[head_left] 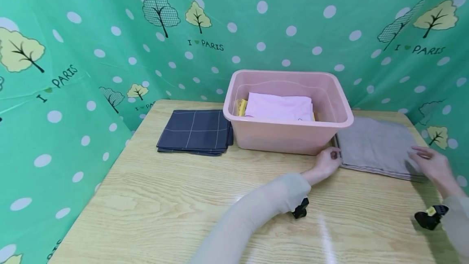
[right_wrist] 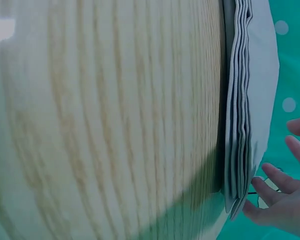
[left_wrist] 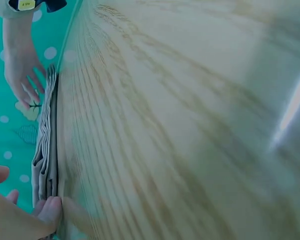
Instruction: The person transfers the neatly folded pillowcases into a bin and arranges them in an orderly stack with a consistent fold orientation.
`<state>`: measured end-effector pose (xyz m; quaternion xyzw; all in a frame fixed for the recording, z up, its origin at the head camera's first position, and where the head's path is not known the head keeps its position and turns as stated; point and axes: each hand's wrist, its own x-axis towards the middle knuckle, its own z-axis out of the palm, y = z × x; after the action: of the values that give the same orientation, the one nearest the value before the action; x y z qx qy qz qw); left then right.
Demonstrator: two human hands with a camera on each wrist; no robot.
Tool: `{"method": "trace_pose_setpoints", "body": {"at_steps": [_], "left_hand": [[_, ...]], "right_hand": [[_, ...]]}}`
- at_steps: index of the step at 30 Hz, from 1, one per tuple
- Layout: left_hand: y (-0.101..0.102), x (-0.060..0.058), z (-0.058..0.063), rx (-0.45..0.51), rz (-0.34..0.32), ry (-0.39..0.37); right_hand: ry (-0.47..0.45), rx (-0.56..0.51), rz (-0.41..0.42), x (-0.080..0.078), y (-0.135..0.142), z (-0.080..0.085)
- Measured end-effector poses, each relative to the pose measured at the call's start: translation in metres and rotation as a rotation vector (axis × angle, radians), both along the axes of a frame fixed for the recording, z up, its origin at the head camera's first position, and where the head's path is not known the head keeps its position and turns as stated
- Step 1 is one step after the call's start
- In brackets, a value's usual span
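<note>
A folded grey cloth lies flat on the table to the right of the pink bin, its stacked layers showing along the front edge. My left hand is at its front left corner; thumb and a fingertip pinch the layers there in the left wrist view. By the right side of the cloth is my right hand, fingers apart and loosely bent. In the right wrist view its thumb is close against the cloth's corner; whether it presses is hard to tell.
The pink bin stands at the back of the wooden table, holding a folded pink cloth and something yellow. Left of it lies a folded navy checked cloth. A green patterned curtain hangs behind.
</note>
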<state>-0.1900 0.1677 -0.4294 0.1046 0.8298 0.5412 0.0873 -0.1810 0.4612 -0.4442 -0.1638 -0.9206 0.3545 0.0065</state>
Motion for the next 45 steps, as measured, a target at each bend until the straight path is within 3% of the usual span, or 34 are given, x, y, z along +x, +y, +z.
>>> {"method": "trace_pose_setpoints", "body": {"at_steps": [3,11,18,26,36,45], "left_hand": [[0.003,-0.001,0.000,-0.046,-0.007,0.019],[0.012,-0.003,-0.002,-0.122,0.011,0.042],[0.018,-0.011,-0.005,-0.096,0.032,0.017],[0.022,-0.018,-0.006,-0.194,-0.002,0.023],[0.018,-0.021,-0.004,-0.249,-0.047,0.057],[0.017,-0.022,-0.004,-0.260,-0.056,0.008]], "right_hand": [[-0.008,-0.024,-0.004,0.002,-0.006,0.006],[-0.039,-0.026,-0.036,-0.007,0.009,-0.010],[-0.041,-0.038,-0.041,-0.008,0.010,-0.012],[-0.082,-0.038,-0.039,-0.008,0.006,-0.005],[-0.092,-0.053,-0.021,-0.015,0.018,-0.011],[-0.119,-0.046,-0.065,-0.013,0.014,-0.005]]}}
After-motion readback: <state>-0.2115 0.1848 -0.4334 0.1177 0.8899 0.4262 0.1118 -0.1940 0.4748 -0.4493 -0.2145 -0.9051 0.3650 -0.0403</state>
